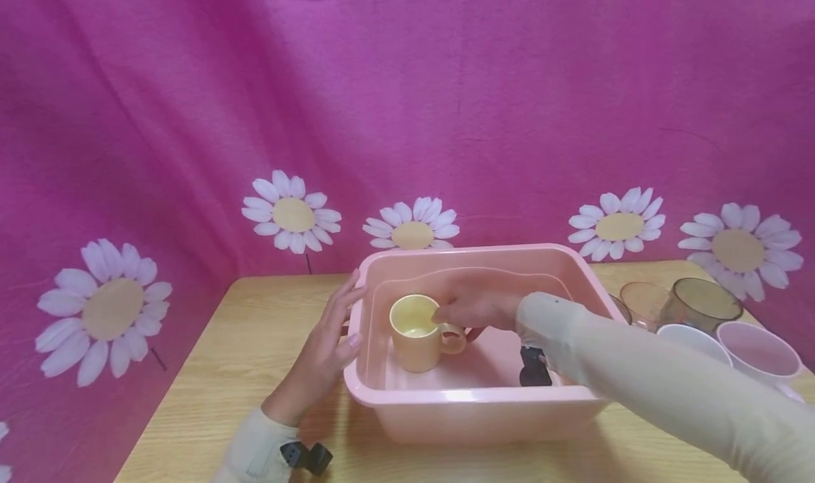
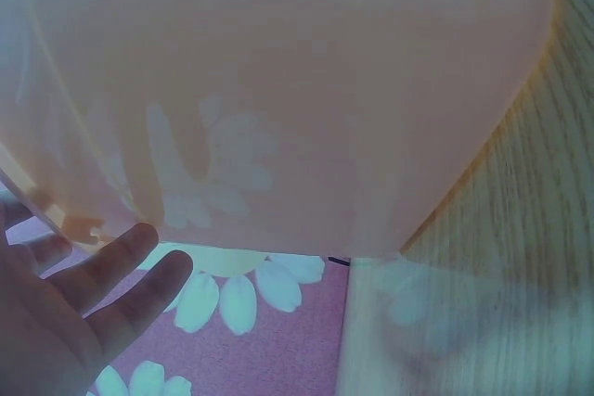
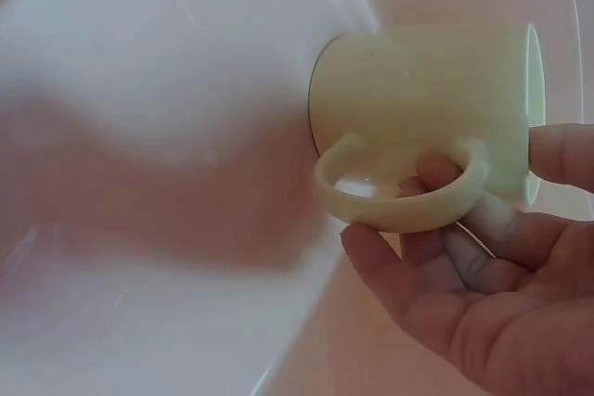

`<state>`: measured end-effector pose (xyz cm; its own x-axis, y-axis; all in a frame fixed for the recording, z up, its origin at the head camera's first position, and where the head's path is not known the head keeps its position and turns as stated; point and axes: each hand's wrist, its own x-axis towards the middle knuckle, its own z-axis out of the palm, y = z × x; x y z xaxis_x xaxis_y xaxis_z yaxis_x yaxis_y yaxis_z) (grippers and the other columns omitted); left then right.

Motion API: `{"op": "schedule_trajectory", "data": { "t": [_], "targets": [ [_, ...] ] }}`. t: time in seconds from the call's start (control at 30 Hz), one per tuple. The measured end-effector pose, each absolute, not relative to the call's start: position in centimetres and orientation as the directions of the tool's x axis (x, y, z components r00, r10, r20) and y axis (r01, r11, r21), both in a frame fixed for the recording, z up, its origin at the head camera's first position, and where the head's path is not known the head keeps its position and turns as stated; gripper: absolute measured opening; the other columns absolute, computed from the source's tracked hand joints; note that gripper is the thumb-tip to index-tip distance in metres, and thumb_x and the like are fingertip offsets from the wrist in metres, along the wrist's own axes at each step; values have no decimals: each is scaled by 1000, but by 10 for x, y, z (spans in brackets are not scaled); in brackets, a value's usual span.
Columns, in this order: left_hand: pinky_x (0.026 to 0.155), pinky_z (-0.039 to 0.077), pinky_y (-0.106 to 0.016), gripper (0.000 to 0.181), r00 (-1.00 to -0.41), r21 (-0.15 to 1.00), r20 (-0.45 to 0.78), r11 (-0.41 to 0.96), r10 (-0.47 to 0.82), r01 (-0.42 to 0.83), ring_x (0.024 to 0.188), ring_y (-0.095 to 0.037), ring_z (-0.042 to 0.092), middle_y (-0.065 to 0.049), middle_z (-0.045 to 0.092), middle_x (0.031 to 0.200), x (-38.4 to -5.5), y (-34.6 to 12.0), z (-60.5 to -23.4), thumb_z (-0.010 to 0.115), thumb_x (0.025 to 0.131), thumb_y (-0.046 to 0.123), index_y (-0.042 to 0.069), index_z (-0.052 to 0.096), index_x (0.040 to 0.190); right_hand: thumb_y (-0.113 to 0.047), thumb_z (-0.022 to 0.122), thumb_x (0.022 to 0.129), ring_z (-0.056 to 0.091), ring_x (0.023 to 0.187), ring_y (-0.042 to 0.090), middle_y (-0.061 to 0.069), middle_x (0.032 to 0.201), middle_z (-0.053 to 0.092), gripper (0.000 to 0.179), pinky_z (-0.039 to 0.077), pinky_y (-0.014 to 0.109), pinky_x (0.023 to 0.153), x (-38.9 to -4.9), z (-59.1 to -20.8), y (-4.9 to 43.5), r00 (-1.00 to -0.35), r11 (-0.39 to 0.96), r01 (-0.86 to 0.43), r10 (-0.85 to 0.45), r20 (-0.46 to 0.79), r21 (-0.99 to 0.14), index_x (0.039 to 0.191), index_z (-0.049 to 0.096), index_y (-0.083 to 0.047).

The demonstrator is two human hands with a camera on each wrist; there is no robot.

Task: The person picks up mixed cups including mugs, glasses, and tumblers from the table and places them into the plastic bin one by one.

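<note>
With my right hand (image 1: pixel 480 310) I am grasping the mug (image 1: pixel 417 352), my thumb (image 3: pixel 561 153) pressing at its lip (image 3: pixel 535 81) and my fingers gathering round the handle (image 3: pixel 397 214), one tip showing through the loop. The mug is standing upright inside the tub (image 1: pixel 490 416), near the left wall; whether its base is touching the bottom I cannot tell. My left hand (image 1: pixel 325 345) is lying along the tub's left rim, fingers stretched rather than curled, clutching nothing. Doing this well, I judge, means holding the mug level, sharing its weight between lip and handle, and bracing the tub lightly so it isn't sliding on the table (image 1: pixel 197 391). The mug is looking smooth and hard, a plain pale-yellow cylinder. The tub is gleaming pink, probably plastic, with rounded corners and a rolled rim. Beneath, the table is showing fine wood grain.
</note>
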<state>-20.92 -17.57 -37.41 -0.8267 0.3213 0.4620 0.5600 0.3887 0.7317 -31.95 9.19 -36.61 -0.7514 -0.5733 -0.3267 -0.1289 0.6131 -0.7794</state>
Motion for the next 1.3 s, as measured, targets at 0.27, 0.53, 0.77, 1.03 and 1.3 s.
{"op": "schedule_trajectory", "data": {
  "t": [0.27, 0.53, 0.77, 1.03, 1.3],
  "targets": [
    [94, 48, -52, 60, -831, 736, 460, 388, 313, 555, 130, -31, 45, 5, 14, 161, -211, -176, -375, 44, 91, 27, 17, 31, 149, -20, 55, 93, 63, 74, 24, 8, 71, 56, 21, 58, 40, 72, -288, -328, 84, -765, 643, -115, -544, -345, -757, 107, 62, -5],
    [94, 48, -53, 60, -821, 729, 468, 383, 327, 568, 129, -32, 46, 4, 14, 161, -211, -175, -376, 44, 91, 27, 17, 31, 149, -17, 58, 91, 64, 72, 28, 12, 72, 59, 20, 58, 44, 71, -284, -327, 88, -749, 600, -112, -575, -329, -792, 105, 62, -3],
    [93, 48, -53, 59, -796, 703, 507, 375, 332, 604, 129, -31, 46, 0, 16, 160, -212, -177, -374, 43, 90, 24, 12, 34, 147, -17, 57, 92, 65, 74, 31, 18, 77, 64, 22, 58, 43, 71, -286, -327, 87, -725, 583, -119, -604, -331, -804, 106, 61, -1],
    [94, 47, -52, 61, -808, 713, 479, 386, 342, 586, 130, -30, 45, 2, 15, 161, -212, -177, -372, 44, 91, 27, 16, 31, 149, -17, 59, 92, 66, 80, 34, 23, 83, 66, 15, 58, 43, 70, -285, -327, 86, -706, 590, -79, -602, -373, -803, 98, 65, -4],
    [94, 46, -55, 59, -805, 717, 501, 368, 319, 592, 128, -33, 47, 0, 18, 160, -211, -177, -377, 44, 90, 26, 15, 35, 147, -17, 59, 92, 67, 81, 35, 21, 82, 66, 17, 58, 44, 71, -285, -330, 85, -677, 603, -78, -617, -401, -794, 97, 65, -3]
  ]
}}
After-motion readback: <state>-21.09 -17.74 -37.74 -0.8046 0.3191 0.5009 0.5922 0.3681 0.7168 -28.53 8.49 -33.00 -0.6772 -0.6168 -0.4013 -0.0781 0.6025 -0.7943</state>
